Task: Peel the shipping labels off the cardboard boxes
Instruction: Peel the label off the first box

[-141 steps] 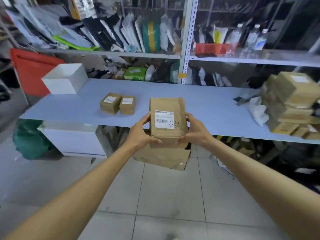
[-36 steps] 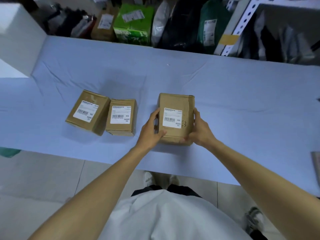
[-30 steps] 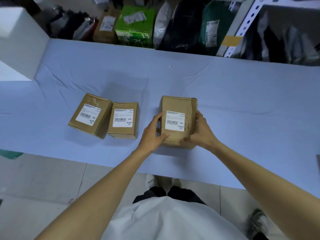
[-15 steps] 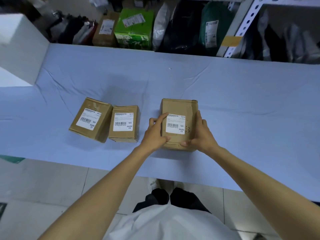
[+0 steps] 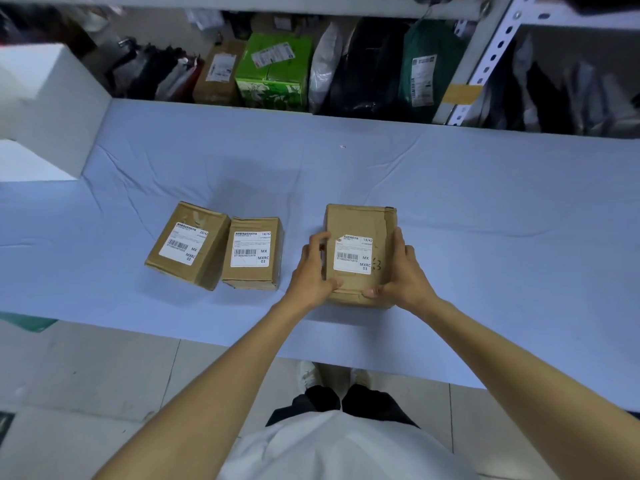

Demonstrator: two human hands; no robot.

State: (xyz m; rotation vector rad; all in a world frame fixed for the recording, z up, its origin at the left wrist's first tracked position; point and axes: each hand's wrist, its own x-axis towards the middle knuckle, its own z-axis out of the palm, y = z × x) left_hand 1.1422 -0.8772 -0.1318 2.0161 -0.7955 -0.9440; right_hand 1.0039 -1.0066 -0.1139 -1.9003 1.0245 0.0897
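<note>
The left hand [image 5: 313, 271] is wrapped round the left side of a cardboard box [image 5: 358, 221], thumb on the near top edge, fingers curled up the side, one fingertip just beside the upper-left corner of the shipping label [image 5: 353, 255]. The right hand [image 5: 401, 271] grips the opposite side, fingers laid along the right edge and thumb pressed on the near face. The box rests on the table [image 5: 485, 202] near its front edge, directly in front of the person. Its long axis runs away from them toward the shelving, and the labelled face is up. It is plain brown corrugated board, oblong, sealed with glossy tape and crumpled at its far right corner. The label is a white rectangle with a barcode, and it reads "19/42", "MX" and "MXRC 03", upright to the person. A pen scribble sits on the cardboard just right of it. To the left lie two similar boxes touching each other: the middle box [image 5: 254, 225] marked "18/42" and the far-left box [image 5: 211, 261], turned slightly askew, marked "20/42", both also "MXRC 03". The table wears a pale blue, wrinkled covering. A white box [image 5: 52, 98] stands at its far left, and a green carton [image 5: 273, 71] sits behind on the shelf.
</note>
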